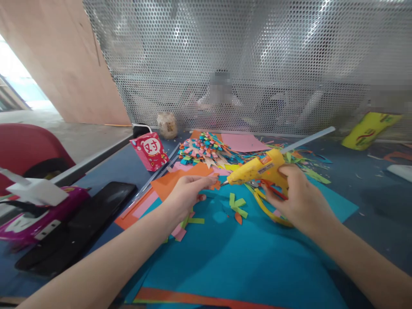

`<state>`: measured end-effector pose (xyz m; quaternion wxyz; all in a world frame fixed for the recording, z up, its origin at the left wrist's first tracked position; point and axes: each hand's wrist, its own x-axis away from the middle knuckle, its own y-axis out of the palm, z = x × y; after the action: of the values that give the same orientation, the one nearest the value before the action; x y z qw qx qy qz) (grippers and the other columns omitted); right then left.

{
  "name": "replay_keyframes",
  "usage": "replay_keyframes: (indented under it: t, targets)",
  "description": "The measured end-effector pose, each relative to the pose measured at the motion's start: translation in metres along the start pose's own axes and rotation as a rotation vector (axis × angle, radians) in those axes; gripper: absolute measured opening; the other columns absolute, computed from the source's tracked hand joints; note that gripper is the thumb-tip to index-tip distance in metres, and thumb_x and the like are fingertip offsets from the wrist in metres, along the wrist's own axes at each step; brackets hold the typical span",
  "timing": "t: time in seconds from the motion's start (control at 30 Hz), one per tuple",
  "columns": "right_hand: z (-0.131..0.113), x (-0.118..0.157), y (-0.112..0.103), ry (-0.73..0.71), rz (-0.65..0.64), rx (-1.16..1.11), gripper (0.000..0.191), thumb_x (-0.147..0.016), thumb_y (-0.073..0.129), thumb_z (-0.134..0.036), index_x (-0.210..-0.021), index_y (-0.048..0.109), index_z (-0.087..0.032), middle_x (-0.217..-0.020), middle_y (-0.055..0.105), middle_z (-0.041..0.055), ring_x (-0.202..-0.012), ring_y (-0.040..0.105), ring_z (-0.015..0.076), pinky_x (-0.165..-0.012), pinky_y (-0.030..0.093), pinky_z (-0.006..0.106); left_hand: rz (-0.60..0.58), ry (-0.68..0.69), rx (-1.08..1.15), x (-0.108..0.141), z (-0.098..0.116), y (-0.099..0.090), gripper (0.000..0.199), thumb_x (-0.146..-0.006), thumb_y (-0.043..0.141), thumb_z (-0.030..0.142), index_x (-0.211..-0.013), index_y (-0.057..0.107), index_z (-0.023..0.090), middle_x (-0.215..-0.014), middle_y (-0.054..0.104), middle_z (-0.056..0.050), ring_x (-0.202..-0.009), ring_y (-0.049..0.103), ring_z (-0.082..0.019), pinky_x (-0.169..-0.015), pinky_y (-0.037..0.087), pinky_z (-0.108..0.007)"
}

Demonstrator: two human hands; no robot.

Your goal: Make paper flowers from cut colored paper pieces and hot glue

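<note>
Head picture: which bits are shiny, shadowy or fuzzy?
Head view: white glints on the mesh, hazy shapes behind it; same view: soft shadows on the blue paper, white glare through the opening at far left, glue gun fairly clear.

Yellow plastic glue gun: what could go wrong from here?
The glue gun in the right hand points toward the left hand, which holds a small orange paper piece; if hot, it might burn skin. Drips could land on the loose light-green paper strips on the blue paper sheet.
</note>
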<state>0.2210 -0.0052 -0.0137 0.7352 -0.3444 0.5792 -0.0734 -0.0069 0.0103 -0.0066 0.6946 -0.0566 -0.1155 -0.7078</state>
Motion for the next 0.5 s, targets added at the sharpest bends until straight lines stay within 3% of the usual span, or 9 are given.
replay_keyframes:
  t: [0.13, 0.27, 0.4, 0.5]
  targets:
    - [0.000, -0.001, 0.000, 0.090, -0.090, -0.032, 0.024, -0.077, 0.051, -0.032, -0.094, 0.041, -0.018, -0.086, 0.056, 0.0094, -0.076, 0.060, 0.0229, -0.049, 0.043, 0.026, -0.006, 0.021, 0.029, -0.003, 0.000, -0.001, 0.035, -0.051, 0.074, 0.036, -0.074, 0.070, 0.010, -0.082, 0.060, -0.010, -0.067, 0.050, -0.013, -0.046, 0.033, -0.021]
    - [0.010, -0.008, -0.002, 0.328, -0.213, 0.007, 0.034, -0.072, 0.054, -0.037, -0.097, 0.039, -0.018, -0.090, 0.056, 0.0103, -0.076, 0.059, 0.0252, -0.052, 0.044, 0.029, -0.014, 0.084, 0.079, -0.007, -0.001, -0.004, 0.029, -0.051, 0.075, 0.037, -0.069, 0.070, 0.014, -0.073, 0.058, -0.005, -0.066, 0.047, -0.012, -0.046, 0.032, -0.019]
    - [0.043, -0.010, -0.010, 0.655, -0.340, 0.155, 0.044, -0.071, 0.052, -0.041, -0.102, 0.041, -0.012, -0.084, 0.058, 0.0141, -0.073, 0.059, 0.0279, -0.054, 0.043, 0.032, -0.071, 0.176, 0.091, -0.006, 0.000, -0.004, 0.027, -0.054, 0.074, 0.038, -0.068, 0.071, 0.016, -0.061, 0.056, -0.001, -0.055, 0.040, -0.008, -0.044, 0.027, -0.019]
    - [0.074, 0.000, -0.020, 0.786, -0.496, 0.315, 0.052, -0.076, 0.043, -0.045, -0.106, 0.042, -0.003, -0.087, 0.058, 0.0229, -0.080, 0.059, 0.0322, -0.058, 0.043, 0.034, -0.071, 0.199, 0.037, -0.002, 0.001, -0.002, 0.027, -0.055, 0.073, 0.039, -0.071, 0.072, 0.016, -0.065, 0.060, -0.002, -0.052, 0.037, -0.007, -0.044, 0.026, -0.020]
